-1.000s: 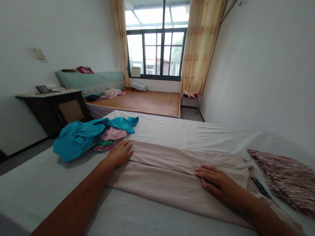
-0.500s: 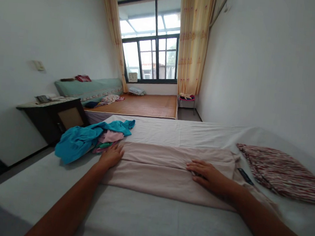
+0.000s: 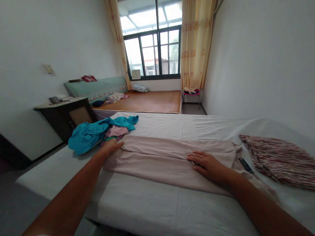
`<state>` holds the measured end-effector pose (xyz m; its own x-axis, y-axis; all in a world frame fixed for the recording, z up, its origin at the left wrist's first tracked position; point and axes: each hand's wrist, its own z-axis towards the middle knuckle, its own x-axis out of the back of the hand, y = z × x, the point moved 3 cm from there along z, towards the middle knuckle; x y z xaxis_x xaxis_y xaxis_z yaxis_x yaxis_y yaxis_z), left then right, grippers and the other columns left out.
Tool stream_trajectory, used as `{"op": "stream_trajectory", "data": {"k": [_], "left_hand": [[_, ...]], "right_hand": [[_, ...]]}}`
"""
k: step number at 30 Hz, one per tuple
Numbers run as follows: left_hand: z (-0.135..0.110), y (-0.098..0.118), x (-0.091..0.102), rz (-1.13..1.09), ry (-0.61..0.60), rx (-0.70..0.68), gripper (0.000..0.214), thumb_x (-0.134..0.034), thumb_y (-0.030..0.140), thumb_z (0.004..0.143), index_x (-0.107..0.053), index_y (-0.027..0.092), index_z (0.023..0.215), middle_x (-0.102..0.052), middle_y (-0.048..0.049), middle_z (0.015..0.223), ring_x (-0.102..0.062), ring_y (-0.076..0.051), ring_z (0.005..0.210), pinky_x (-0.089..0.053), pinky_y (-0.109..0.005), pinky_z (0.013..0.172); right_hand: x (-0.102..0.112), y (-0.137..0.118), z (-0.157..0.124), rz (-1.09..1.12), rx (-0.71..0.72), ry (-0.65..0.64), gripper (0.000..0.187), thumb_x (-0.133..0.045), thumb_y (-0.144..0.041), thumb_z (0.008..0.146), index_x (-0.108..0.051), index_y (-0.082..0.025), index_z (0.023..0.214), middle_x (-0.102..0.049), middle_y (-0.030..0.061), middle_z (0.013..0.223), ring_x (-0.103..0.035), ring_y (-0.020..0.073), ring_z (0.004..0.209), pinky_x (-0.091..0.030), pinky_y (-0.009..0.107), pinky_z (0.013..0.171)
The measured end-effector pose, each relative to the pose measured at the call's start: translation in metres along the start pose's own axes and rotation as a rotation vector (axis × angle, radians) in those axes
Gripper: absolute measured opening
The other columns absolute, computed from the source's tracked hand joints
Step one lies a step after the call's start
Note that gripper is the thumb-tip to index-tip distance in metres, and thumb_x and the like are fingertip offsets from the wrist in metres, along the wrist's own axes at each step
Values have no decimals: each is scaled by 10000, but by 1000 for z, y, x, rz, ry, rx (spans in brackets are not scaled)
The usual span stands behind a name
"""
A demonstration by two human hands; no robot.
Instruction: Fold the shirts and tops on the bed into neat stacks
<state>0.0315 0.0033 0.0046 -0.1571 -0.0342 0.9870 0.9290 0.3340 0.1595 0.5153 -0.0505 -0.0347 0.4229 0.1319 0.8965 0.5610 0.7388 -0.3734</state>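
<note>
A pale pink garment (image 3: 153, 165) lies in a long folded strip across the white-sheeted bed, with a crease running along its middle. At its left end my left hand (image 3: 113, 146) is closed on the edge of the cloth; most of its fingertips are hidden. My right hand (image 3: 204, 164) rests flat on the right part of the garment, fingers stretched out. Close behind my left hand is a heap with a bright blue cloth (image 3: 86, 135) and a pink cloth (image 3: 117, 131). A dark label or strip (image 3: 245, 165) shows near the garment's right end.
A red-and-white streaked knitted piece (image 3: 283, 162) lies at the right on the white sheet (image 3: 152, 202). Beyond stands another bed with a brown mat (image 3: 153, 101). A dark cabinet (image 3: 64, 115) is at the left, and a small stool (image 3: 192, 93) stands by the curtain.
My left hand has gone from lying flat on the cloth to closing at its left edge. My right hand stays on the garment. The view has tilted and shifted slightly.
</note>
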Motion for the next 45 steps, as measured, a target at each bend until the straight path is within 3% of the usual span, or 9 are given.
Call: {"op": "stream_trajectory", "data": {"k": [6, 10, 14, 23, 31, 36, 40, 43, 45], "left_hand": [[-15, 8, 2, -256, -121, 15, 308, -635, 437, 679, -605, 130, 687, -586, -23, 581, -600, -203, 605, -387, -221, 466], [-25, 28, 10, -597, -185, -95, 317, -666, 382, 643, -605, 133, 828, -632, -13, 687, -606, -186, 673, -449, -214, 499], [-36, 77, 21, -702, -337, -190, 357, -624, 347, 705, -566, 157, 1002, -628, -6, 775, -610, -154, 670, -484, -211, 520], [-81, 199, -25, -693, -699, -383, 379, -574, 239, 772, -448, 208, 1128, -558, 47, 691, -575, -102, 530, -495, -190, 475], [-90, 224, -46, -750, -699, -354, 336, -564, 211, 801, -476, 201, 1125, -584, 32, 724, -592, -90, 530, -559, -215, 537], [-88, 231, -45, -792, -781, -376, 400, -634, 416, 805, -490, 186, 1098, -620, 3, 763, -629, -100, 527, -534, -205, 517], [-78, 231, -40, -657, -522, -525, 384, -441, 481, 904, -600, 150, 1014, -666, -65, 852, -665, -140, 587, -532, -249, 536], [-79, 229, -41, -449, -163, -733, 372, -430, 388, 912, -619, 164, 1142, -670, -115, 1090, -662, -215, 966, -527, -336, 853], [-88, 227, -51, -285, -64, -904, 447, -435, 411, 912, -562, 171, 1267, -555, -128, 1329, -504, -251, 1241, -385, -373, 1059]], "right_hand": [[8, -1, -1, 9, 30, 32, 432, -516, -390, 900, -564, -255, 1307, -580, 61, 1329, -475, 242, 1266, -360, 440, 1077], [32, 5, -2, 40, -12, 278, 340, -543, -394, 881, -656, -228, 1156, -663, 83, 1189, -526, 257, 1197, -410, 458, 1026], [48, 17, -5, 40, -117, 485, 263, -482, -355, 906, -685, -240, 1028, -703, 72, 1066, -605, 236, 1052, -470, 435, 943], [41, 22, -8, 16, -149, 422, 248, -474, -294, 893, -692, -228, 990, -719, 66, 982, -647, 219, 955, -504, 392, 869], [38, 17, -6, -54, -93, 353, 242, -482, -263, 894, -683, -231, 1023, -714, 66, 1009, -639, 215, 960, -496, 373, 860], [37, 16, -6, -52, -85, 330, 244, -474, -253, 899, -679, -228, 1028, -714, 66, 1008, -639, 211, 947, -495, 362, 853], [38, 21, -8, -61, -140, 346, 260, -470, -290, 906, -679, -230, 1048, -711, 67, 1007, -646, 211, 932, -493, 356, 853], [36, 21, -7, -50, -171, 337, 277, -465, -302, 906, -688, -220, 1050, -706, 76, 996, -642, 213, 918, -490, 354, 849], [32, 20, -5, -38, -168, 295, 290, -458, -312, 912, -689, -214, 1057, -705, 84, 989, -628, 217, 923, -486, 361, 851]]}}
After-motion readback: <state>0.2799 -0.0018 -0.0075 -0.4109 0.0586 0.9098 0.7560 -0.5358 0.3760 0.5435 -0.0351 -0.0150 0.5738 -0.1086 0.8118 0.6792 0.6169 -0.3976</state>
